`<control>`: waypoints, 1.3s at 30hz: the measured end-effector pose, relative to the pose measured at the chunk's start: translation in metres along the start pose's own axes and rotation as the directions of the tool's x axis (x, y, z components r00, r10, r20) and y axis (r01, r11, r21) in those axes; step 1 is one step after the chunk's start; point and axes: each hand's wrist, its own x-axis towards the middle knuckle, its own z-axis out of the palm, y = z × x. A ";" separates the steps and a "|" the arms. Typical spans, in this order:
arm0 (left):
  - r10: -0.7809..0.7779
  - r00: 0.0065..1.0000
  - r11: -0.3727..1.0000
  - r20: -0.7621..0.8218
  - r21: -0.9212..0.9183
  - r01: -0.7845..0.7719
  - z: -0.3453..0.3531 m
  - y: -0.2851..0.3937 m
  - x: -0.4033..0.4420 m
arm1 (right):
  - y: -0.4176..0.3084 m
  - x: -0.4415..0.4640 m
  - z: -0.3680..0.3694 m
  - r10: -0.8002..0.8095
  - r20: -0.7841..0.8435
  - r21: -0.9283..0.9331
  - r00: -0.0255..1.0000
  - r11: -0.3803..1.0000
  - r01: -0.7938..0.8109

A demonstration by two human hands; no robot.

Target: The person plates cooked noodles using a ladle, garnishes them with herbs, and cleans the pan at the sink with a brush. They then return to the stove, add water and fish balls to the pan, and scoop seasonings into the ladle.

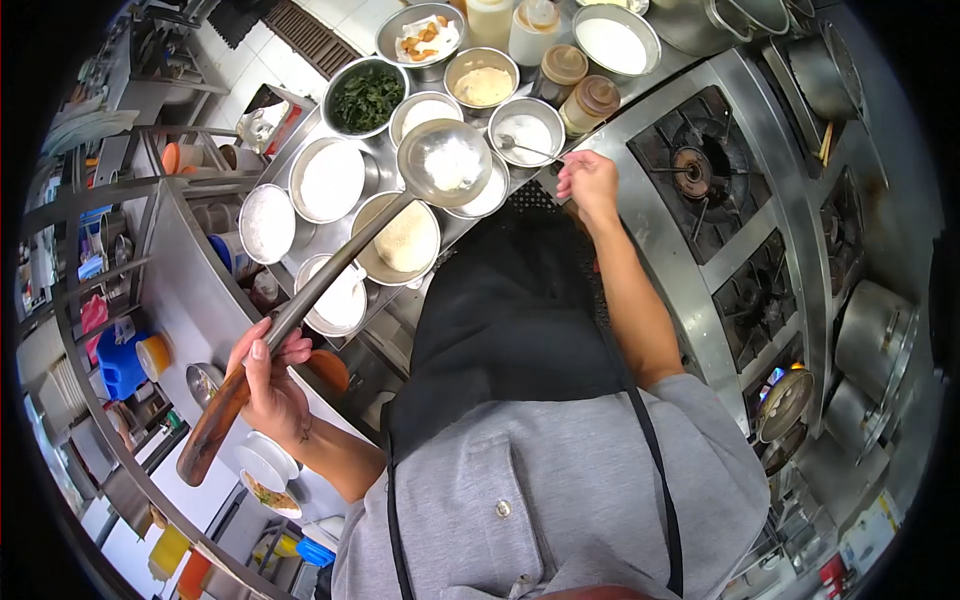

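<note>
My left hand [268,372] is closed around the handle of a large metal ladle [335,262], near its wooden end. The ladle's round bowl hangs over the metal bowls and holds something white. My right hand [588,184] pinches the handle of a small spoon [535,150]. The spoon's head lies in a metal bowl of white powder [522,118]. Just left of the ladle is a bowl of white powder [330,180]. Below the ladle head sits a bowl of pale, cream-coloured grains [405,240], partly covered by the handle.
Chopped green leaves fill a bowl [368,97] at the back. Near it stand a bowl with browned pieces on paper [428,40] and lidded jars [590,104]. A gas stove [700,170] runs along the right. At left is a steel counter with shelving [185,270].
</note>
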 end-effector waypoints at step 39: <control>-0.072 0.991 0.997 -0.110 -0.031 0.069 0.047 -0.010 0.006 | -0.102 -0.056 -0.022 -0.453 -0.024 -0.252 0.891 0.865 0.433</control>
